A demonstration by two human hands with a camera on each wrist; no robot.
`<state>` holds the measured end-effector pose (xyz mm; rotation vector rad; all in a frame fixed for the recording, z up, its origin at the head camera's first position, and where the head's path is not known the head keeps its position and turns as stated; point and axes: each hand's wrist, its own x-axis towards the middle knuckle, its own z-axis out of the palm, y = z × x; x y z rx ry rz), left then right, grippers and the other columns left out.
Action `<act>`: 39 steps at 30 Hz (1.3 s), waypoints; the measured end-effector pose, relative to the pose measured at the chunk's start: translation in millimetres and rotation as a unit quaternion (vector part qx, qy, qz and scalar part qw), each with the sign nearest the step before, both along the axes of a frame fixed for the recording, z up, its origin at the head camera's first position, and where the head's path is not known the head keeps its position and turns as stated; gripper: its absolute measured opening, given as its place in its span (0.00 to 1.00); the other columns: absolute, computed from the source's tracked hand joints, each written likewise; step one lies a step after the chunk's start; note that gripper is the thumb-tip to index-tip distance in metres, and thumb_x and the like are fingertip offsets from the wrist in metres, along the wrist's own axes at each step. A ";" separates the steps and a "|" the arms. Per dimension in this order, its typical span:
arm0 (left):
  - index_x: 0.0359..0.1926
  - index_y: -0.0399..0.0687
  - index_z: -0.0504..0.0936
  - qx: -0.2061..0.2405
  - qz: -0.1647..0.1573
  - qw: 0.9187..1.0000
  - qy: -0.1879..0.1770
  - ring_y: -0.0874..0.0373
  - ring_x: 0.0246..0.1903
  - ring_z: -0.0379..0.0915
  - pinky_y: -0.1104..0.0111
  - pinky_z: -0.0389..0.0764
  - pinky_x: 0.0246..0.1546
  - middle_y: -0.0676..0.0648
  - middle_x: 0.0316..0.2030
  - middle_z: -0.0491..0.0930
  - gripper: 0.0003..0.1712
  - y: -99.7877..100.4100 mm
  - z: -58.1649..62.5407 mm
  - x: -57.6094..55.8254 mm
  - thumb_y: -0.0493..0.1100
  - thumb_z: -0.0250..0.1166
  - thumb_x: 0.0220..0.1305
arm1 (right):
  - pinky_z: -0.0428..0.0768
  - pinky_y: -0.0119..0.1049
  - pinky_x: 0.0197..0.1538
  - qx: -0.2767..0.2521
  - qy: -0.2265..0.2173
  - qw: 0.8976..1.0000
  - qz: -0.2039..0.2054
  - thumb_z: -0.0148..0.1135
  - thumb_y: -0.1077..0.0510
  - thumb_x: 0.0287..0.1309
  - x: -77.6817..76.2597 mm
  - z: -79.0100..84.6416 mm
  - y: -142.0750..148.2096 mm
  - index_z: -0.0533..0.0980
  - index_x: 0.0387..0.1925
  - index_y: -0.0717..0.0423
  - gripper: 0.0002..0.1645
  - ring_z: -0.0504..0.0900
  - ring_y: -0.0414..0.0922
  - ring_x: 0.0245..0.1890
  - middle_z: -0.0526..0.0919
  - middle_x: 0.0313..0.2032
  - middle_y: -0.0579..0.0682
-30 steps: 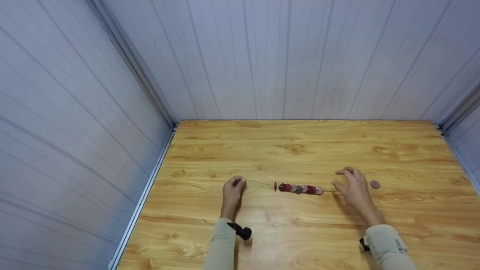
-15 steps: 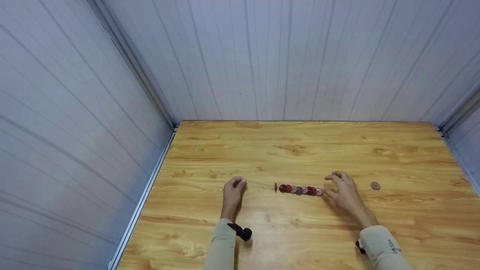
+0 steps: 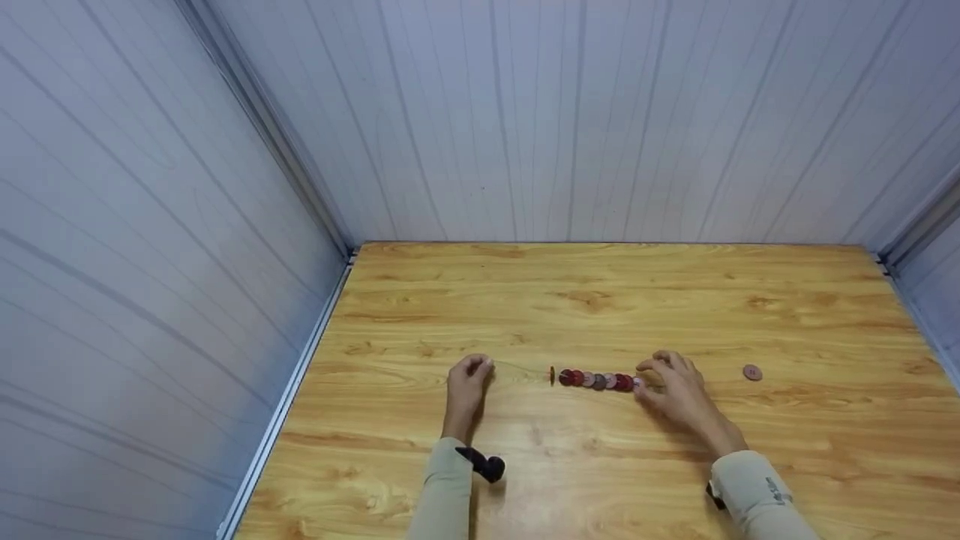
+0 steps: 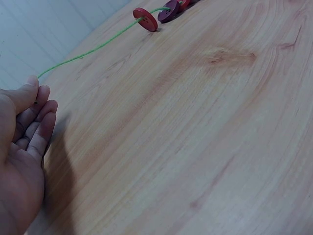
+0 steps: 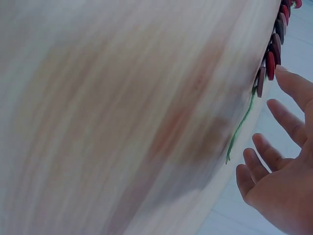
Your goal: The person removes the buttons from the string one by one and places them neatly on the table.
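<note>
My left hand [image 3: 465, 391] pinches the end of a thin green string [image 4: 93, 50] between thumb and fingertips. Threaded on that string, a red button [image 4: 145, 19] stands on edge, a little apart from the others. To its right in the head view, a row of overlapping red, pink and dark buttons [image 3: 599, 381] lies along the string. My right hand [image 3: 681, 394] is at the right end of this row, fingers spread, thumb tip right by the last buttons. A short green string tail [image 5: 241, 122] trails below that end button in the right wrist view.
A single loose pinkish button [image 3: 752, 372] lies on the wooden table [image 3: 570, 480] to the right of my right hand. Pale panel walls [image 3: 480, 135] rise at the table's back and sides.
My right hand has moved left along the string's tail to the end of the button row. My left hand has stayed in place, still pinching the string.
</note>
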<state>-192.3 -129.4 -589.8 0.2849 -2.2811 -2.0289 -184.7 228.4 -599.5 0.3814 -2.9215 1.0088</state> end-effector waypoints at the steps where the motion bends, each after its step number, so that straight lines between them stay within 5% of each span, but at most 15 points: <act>1: 0.40 0.27 0.80 0.003 -0.001 1.000 0.000 0.39 0.40 0.76 0.54 0.78 0.43 0.32 0.37 0.80 0.10 -0.4 -1.6 -0.9 0.35 0.60 0.66 | 0.55 0.66 0.59 0.001 -0.002 1.000 0.000 0.65 0.55 0.59 -0.1 -0.6 -0.5 0.78 0.48 0.55 0.16 0.63 0.65 0.58 0.68 0.58 0.66; 9: 0.39 0.29 0.79 0.054 -0.005 0.999 0.005 0.42 0.35 0.76 0.63 0.80 0.35 0.31 0.34 0.79 0.10 -3.5 -33.0 -12.7 0.36 0.61 0.66 | 0.58 0.65 0.56 0.025 -0.002 1.000 0.005 0.67 0.55 0.57 -0.3 -3.5 -3.7 0.79 0.45 0.54 0.15 0.63 0.66 0.57 0.69 0.57 0.66; 12: 0.38 0.32 0.80 0.038 0.002 0.999 0.010 0.47 0.32 0.76 0.67 0.79 0.33 0.36 0.32 0.80 0.09 -3.1 -39.4 -14.9 0.38 0.61 0.66 | 0.58 0.65 0.57 0.028 0.000 1.000 0.003 0.67 0.55 0.56 -0.7 -3.9 -4.8 0.79 0.44 0.54 0.14 0.63 0.66 0.58 0.69 0.57 0.65; 18: 0.37 0.34 0.81 0.018 0.012 1.000 0.005 0.52 0.32 0.76 0.68 0.78 0.33 0.39 0.32 0.80 0.09 -2.5 -38.3 -15.5 0.38 0.62 0.66 | 0.58 0.64 0.57 0.038 0.004 0.999 0.008 0.68 0.55 0.56 -1.8 -4.8 -5.7 0.78 0.42 0.55 0.13 0.64 0.65 0.57 0.70 0.56 0.64; 28: 0.40 0.24 0.78 0.036 -0.002 0.999 0.002 0.33 0.39 0.74 0.55 0.80 0.39 0.26 0.36 0.77 0.10 -0.9 -13.5 -6.7 0.33 0.59 0.66 | 0.58 0.64 0.59 0.046 0.007 0.999 0.009 0.68 0.55 0.56 -1.0 -4.7 -3.2 0.78 0.41 0.56 0.13 0.64 0.64 0.58 0.72 0.55 0.62; 39: 0.39 0.33 0.80 0.039 0.010 0.999 -0.003 0.46 0.35 0.78 0.65 0.81 0.35 0.36 0.34 0.80 0.10 -4.3 -39.0 -15.7 0.39 0.62 0.66 | 0.57 0.66 0.58 0.045 0.007 0.999 0.005 0.66 0.55 0.58 2.3 -3.4 3.4 0.78 0.40 0.54 0.10 0.64 0.65 0.58 0.72 0.56 0.63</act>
